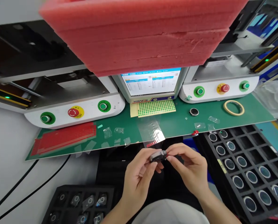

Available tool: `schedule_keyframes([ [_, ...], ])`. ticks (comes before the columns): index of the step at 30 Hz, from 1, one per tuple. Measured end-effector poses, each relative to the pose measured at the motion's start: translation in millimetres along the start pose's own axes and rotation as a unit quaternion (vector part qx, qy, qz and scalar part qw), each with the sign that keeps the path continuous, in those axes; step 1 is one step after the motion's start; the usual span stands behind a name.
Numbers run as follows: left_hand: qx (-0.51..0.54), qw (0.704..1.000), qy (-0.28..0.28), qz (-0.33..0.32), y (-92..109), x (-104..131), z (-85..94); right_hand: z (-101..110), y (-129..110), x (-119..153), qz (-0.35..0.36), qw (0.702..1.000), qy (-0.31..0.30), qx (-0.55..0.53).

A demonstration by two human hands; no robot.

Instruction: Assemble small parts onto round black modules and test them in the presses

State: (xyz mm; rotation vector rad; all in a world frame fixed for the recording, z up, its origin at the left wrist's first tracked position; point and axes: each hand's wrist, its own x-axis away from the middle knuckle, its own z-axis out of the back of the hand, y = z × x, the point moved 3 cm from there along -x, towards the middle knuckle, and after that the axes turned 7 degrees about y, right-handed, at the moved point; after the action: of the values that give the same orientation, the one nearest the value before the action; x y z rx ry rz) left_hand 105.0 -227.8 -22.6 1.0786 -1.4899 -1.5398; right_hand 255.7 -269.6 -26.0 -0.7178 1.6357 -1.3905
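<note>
Dark part (158, 156) is up between both hands, in front of the bench (181, 124). Left hand (137, 177) grips it, thumb against curled fingers; right hand (191, 169) has thumb and forefinger nearly closed, pinching its right edge. Handling looks unfinished; part not yet set down. Round pieces fill some pockets of the right tray (225, 183); left tray (71, 214) holds more. Film scraps (107, 133) litter the bench; red foam block (148, 46) hides the top of the screen (153, 82).

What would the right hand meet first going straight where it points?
The small dark device held in the left hand; the right hand seems to touch its edge, though depth is unclear.
</note>
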Motion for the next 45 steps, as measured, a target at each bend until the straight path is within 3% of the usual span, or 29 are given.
schedule_keyframes([
  [13,-0.122,0.979,-0.087,-0.138,8.8,-1.1,14.7,8.6,-30.4,-3.1,0.166,0.983,-0.041,0.068],
  [17,-0.121,0.974,-0.122,-0.148,12.2,-3.3,15.6,14.5,-29.2,-5.0,0.137,0.987,-0.079,0.039],
  [22,-0.095,0.972,-0.166,-0.136,15.6,-5.6,12.4,23.1,-22.4,-14.1,0.022,0.981,-0.189,-0.033],
  [25,-0.081,0.974,-0.177,-0.119,15.8,-5.7,9.7,26.3,-18.8,-15.9,-0.024,0.972,-0.221,-0.069],
  [32,-0.071,0.975,-0.166,-0.131,13.6,-6.2,7.3,26.2,-13.4,-5.8,-0.011,0.981,-0.172,-0.090],
  [37,-0.067,0.976,-0.154,-0.139,12.8,-6.9,7.5,23.5,-14.7,-1.7,0.048,0.990,-0.101,-0.082],
  [45,-0.075,0.974,-0.164,-0.138,14.1,-5.9,8.1,24.0,-22.5,-4.4,0.073,0.987,-0.133,-0.051],
])
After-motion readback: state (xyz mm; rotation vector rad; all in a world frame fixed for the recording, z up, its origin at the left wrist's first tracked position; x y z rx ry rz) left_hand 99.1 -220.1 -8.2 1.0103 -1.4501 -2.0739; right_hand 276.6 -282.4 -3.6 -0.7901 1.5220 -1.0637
